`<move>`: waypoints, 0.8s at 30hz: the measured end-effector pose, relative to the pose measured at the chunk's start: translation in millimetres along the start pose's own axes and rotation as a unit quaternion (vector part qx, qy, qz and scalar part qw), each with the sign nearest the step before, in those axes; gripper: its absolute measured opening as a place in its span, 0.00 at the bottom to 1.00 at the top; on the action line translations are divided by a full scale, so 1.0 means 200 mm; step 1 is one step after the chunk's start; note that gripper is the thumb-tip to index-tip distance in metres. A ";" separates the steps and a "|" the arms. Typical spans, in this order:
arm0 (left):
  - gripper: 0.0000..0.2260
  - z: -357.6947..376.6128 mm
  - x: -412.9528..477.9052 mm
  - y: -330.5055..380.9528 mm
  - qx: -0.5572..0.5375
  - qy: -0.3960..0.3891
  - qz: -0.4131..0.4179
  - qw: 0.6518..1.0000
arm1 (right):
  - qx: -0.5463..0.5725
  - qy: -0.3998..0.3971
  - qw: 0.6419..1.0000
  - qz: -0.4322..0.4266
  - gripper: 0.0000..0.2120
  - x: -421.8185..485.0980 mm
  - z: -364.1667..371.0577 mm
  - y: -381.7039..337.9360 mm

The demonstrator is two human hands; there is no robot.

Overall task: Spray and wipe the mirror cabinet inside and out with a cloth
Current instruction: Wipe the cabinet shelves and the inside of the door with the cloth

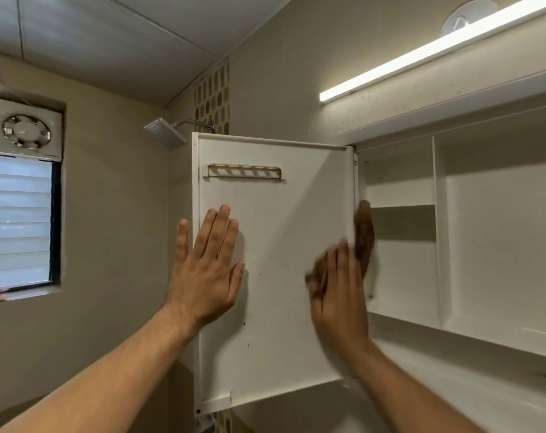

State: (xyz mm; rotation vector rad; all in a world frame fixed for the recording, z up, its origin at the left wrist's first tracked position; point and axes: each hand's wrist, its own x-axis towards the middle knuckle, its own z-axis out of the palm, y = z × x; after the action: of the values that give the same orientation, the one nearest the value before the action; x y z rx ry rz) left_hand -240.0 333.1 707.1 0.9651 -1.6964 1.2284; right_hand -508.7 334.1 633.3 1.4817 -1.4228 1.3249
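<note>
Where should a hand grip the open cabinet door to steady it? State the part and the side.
Grip the cabinet door by its free vertical edge on the left, wrapping fingers round from the left. The left hand already lies flat there, the hinges sit opposite, and the right hand wipes with the cloth.

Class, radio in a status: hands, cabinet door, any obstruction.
Left hand flat on open cabinet door, bracing. Right hand pressing brown cloth near hinge edge. Nothing blocking.

left hand (pixel 207 270) flat on open cabinet door (pixel 284 245), right hand (pixel 337 292) on brown cloth (pixel 363 235)
</note>
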 end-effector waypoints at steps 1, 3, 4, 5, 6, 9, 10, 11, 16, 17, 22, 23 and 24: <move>0.35 0.00 -0.02 0.01 0.001 -0.006 -0.001 1.000 | -0.006 -0.019 1.000 0.003 0.34 -0.21 0.02 0.02; 0.35 0.00 -0.03 0.02 0.001 -0.014 0.000 1.000 | 0.003 -0.053 0.998 0.020 0.33 -0.45 0.05 0.05; 0.35 0.00 -0.04 0.02 0.003 -0.015 0.000 1.000 | 0.019 -0.066 0.997 0.028 0.32 -0.45 0.05 0.06; 0.35 0.00 -0.03 0.02 0.005 -0.015 0.000 1.000 | 0.029 -0.072 0.997 0.029 0.32 -0.38 0.03 0.06; 0.35 -0.01 -0.03 0.02 0.004 -0.016 -0.001 1.000 | 0.033 -0.071 0.997 0.022 0.32 -0.27 0.01 0.05; 0.35 -0.01 -0.06 0.03 -0.008 -0.010 0.008 1.000 | 0.040 -0.053 0.998 0.007 0.32 0.09 -0.08 0.00; 0.36 0.00 -0.07 0.03 -0.011 -0.009 0.010 1.000 | 0.047 -0.043 0.998 0.007 0.31 0.16 -0.09 0.00; 0.36 0.00 -0.09 0.03 -0.015 -0.014 0.004 1.000 | 0.053 -0.035 0.998 0.014 0.31 0.17 -0.07 -0.02; 0.36 0.02 -0.23 0.04 -0.005 -0.048 -0.007 0.999 | 0.081 -0.038 0.984 0.152 0.32 -0.41 0.06 -0.09; 0.36 0.03 -0.25 0.05 -0.004 -0.051 0.010 0.999 | 0.095 -0.037 0.975 0.195 0.33 -0.51 0.10 -0.11; 0.34 0.04 -0.36 0.15 -0.007 -0.061 0.083 0.995 | 0.155 -0.067 0.938 0.303 0.35 -0.68 0.14 -0.37; 0.34 0.04 -0.38 0.17 -0.010 -0.063 0.087 0.994 | 0.129 -0.102 0.964 0.210 0.35 -0.75 0.12 -0.36; 0.34 0.04 -0.39 0.18 -0.013 -0.064 0.091 0.994 | 0.101 -0.133 0.980 0.111 0.34 -0.79 0.10 -0.30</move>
State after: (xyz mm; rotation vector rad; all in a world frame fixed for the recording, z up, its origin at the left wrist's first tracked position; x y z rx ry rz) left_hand -244.5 343.3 621.6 0.9061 -1.9311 1.2808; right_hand -428.6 368.6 488.4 1.7257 -1.7057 1.4855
